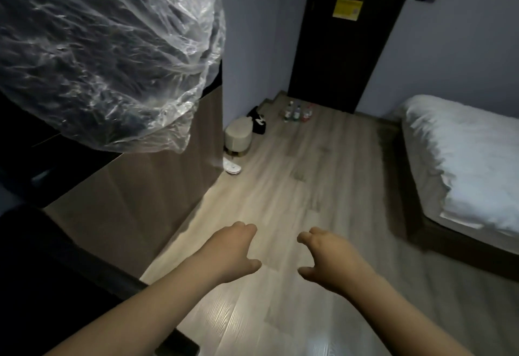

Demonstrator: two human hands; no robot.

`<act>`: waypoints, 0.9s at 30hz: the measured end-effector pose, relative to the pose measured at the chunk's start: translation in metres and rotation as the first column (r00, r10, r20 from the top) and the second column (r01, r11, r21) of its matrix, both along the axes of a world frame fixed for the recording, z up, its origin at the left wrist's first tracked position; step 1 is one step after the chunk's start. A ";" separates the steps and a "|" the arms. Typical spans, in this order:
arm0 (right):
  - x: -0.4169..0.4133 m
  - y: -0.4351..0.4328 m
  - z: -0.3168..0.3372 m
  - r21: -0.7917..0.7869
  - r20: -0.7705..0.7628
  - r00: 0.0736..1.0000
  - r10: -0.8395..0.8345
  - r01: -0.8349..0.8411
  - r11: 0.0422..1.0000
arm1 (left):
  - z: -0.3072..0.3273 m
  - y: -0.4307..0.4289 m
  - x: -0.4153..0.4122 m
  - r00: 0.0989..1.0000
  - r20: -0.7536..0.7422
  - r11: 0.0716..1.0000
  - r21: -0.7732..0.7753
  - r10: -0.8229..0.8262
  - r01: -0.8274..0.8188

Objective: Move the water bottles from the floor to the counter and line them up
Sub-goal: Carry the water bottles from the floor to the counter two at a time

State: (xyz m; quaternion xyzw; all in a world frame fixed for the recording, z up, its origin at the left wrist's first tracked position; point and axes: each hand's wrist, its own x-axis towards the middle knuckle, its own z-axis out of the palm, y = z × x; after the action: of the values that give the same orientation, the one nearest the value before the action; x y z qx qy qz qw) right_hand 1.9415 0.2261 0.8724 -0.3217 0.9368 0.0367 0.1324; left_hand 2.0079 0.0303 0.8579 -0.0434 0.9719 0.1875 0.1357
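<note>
Here the left hand [234, 249] and the right hand [327, 257] reach forward side by side over the pale wooden floor [280, 187], near the camera, each spread wide with curled fingers and holding nothing. The water bottles [298, 112] stand far off in a small cluster on the floor, just in front of the dark door [345, 41] at the back of the room; their caps look white, blue and red, though they are too small to count with certainty. Between the hands and the bottles the floor lies open down the middle. Along the left edge of that stretch sit a white slipper [231, 167], then a round beige stool [238, 136], and behind it a black bag [258, 121] against the wall. To the left, a wood-panelled counter side [146, 201] runs from near to far, and a large crumpled sheet of clear plastic [106, 46] hangs over its upper part, filling the top left of the view. On the right, a bed with white bedding [463, 164] borders the floor. A yellow notice [347, 8] is fixed to the door.
</note>
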 end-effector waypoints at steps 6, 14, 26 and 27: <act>-0.072 -0.002 0.009 -0.010 0.005 0.991 -0.131 0.131 0.991 | 0.011 -0.004 -0.096 0.993 -0.001 0.993 -0.011 -0.115 0.115; -0.174 0.006 0.008 -0.018 0.011 0.980 -0.198 0.198 0.980 | 0.013 0.005 -0.216 0.977 0.009 0.976 -0.047 -0.212 0.213; -0.362 0.042 0.020 -0.061 -0.031 0.985 -0.172 0.170 0.984 | 0.029 0.039 -0.391 0.983 -0.048 0.981 -0.090 -0.179 0.174; -0.375 0.043 0.022 -0.060 -0.035 0.984 -0.172 0.170 0.984 | 0.030 0.039 -0.403 0.983 -0.055 0.981 -0.094 -0.175 0.170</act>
State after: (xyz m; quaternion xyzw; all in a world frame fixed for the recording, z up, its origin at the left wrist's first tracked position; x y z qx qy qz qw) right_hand 1.5666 0.2690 0.8943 -0.2429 0.9641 0.0049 0.1071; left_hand 1.6050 0.0692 0.8882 0.0409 0.9832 0.1327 0.1188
